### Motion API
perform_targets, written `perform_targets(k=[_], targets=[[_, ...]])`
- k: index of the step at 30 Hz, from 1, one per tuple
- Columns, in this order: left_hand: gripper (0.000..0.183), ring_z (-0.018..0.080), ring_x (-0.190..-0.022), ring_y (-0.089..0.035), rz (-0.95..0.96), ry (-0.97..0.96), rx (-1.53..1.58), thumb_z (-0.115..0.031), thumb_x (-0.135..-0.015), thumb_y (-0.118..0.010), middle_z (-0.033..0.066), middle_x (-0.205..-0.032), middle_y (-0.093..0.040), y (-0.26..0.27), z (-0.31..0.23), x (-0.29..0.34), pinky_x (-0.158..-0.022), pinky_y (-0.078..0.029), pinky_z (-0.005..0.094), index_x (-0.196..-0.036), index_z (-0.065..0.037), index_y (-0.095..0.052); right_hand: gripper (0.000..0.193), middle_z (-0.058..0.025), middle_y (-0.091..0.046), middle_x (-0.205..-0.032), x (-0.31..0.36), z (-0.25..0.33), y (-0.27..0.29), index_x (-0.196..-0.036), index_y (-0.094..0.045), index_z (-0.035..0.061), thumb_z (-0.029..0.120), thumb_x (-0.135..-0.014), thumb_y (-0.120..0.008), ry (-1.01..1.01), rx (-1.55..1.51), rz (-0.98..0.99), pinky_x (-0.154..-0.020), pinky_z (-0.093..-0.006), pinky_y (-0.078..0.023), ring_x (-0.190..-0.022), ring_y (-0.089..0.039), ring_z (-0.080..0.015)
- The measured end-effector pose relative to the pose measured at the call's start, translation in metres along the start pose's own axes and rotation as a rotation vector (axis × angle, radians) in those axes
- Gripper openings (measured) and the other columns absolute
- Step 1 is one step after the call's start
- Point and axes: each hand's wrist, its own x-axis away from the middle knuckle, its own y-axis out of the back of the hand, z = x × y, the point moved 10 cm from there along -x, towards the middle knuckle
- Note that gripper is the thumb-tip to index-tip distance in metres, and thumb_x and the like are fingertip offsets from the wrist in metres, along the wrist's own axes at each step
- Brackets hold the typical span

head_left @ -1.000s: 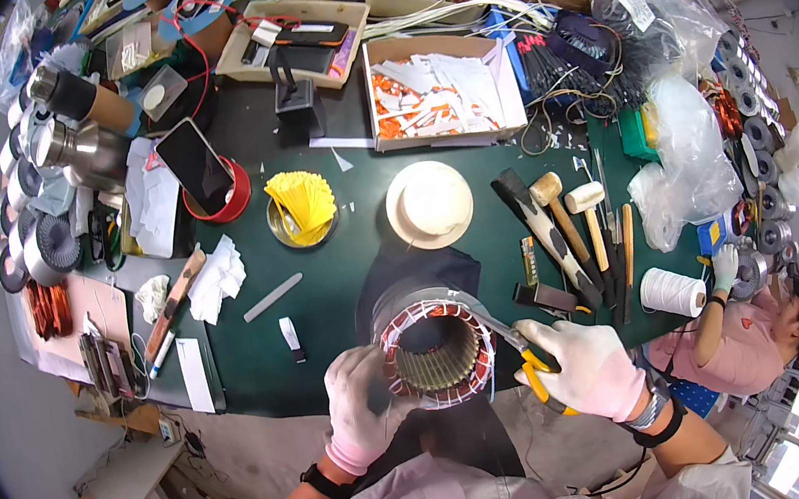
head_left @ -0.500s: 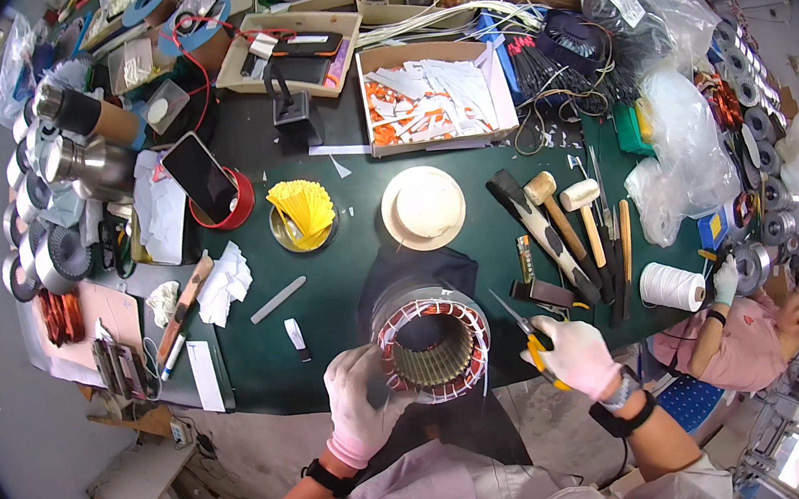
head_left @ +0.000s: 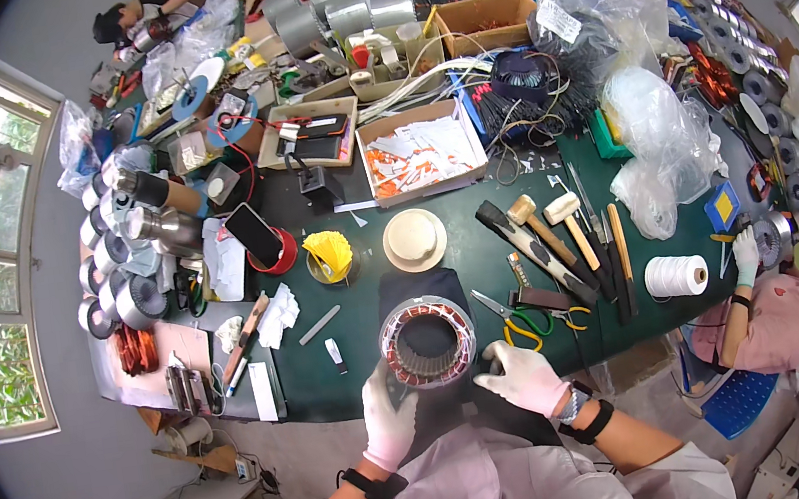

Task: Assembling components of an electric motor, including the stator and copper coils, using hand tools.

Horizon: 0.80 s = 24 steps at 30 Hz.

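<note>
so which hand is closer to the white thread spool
Right. The right hand is below and left of the white thread spool in view; the left hand is farther left, past the wound metal ring.

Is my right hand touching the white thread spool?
Apart: the head view shows green tabletop between the right hand and the white thread spool.

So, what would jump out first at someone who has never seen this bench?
Probably the wound metal ring, by the near edge of the bench, between the gloved left hand and right hand. Next, the bright yellow stack, farther back and left of the ring. The big white spool also stands out, over on the right.
</note>
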Motion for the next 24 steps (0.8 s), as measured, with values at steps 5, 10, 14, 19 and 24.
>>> perform_targets(k=[5,10,14,19,24], targets=[[0.044,0.0229,-0.113,-0.072,0.172,0.248,0.554,0.001,-0.099,-0.059,0.0182,-0.122,-0.073,-0.015,0.068,0.001,-0.098,-0.056,0.0335,-0.143,0.001,-0.055,0.055,-0.0159,-0.075,-0.093,-0.016,0.003,-0.006,-0.118,-0.061,0.0017,0.044,-0.09,-0.081,-0.073,-0.189,-0.046,-0.082,-0.0463,-0.057,-0.092,-0.074,-0.0364],[0.041,0.0376,-0.098,-0.076,0.283,0.158,-0.007,-0.024,-0.1,-0.069,0.0228,-0.103,-0.076,-0.001,0.031,-0.062,-0.087,-0.058,0.044,-0.132,-0.002,-0.059,0.061,-0.022,-0.075,-0.092,-0.027,0.02,0.001,-0.118,-0.058,-0.0017,0.048,-0.089,-0.079,-0.011,0.009,-0.299,-0.08,-0.0496,-0.058,-0.089,-0.074,-0.041],[0.047,0.0463,-0.102,-0.072,0.517,0.052,-0.206,-0.036,-0.099,-0.069,0.0267,-0.104,-0.075,-0.014,0.028,-0.092,-0.089,-0.057,0.0511,-0.132,-0.003,-0.057,0.06,-0.0246,-0.074,-0.084,-0.04,0.027,-0.005,-0.114,-0.054,-0.0028,0.047,-0.09,-0.076,-0.089,0.18,-0.275,-0.074,-0.0512,-0.059,-0.082,-0.075,-0.042],[0.053,0.0418,-0.103,-0.074,0.722,0.04,0.108,-0.032,-0.095,-0.075,0.0237,-0.107,-0.076,-0.009,0.027,-0.095,-0.09,-0.058,0.0478,-0.135,-0.003,-0.055,0.053,-0.0227,-0.071,-0.073,-0.043,0.028,-0.002,-0.111,-0.051,-0.0041,0.041,-0.092,-0.071,-0.086,0.242,-0.334,-0.065,-0.0504,-0.058,-0.073,-0.074,-0.0413],[0.055,0.042,-0.09,-0.075,0.521,0.07,-0.366,-0.041,-0.089,-0.079,0.0218,-0.093,-0.076,-0.018,0.002,-0.1,-0.081,-0.058,0.0489,-0.12,-0.002,-0.057,0.047,-0.0195,-0.071,-0.071,-0.046,0.037,-0.001,-0.109,-0.055,-0.0033,0.039,-0.093,-0.069,-0.125,0.315,-0.331,-0.063,-0.0498,-0.057,-0.069,-0.074,-0.0399]])
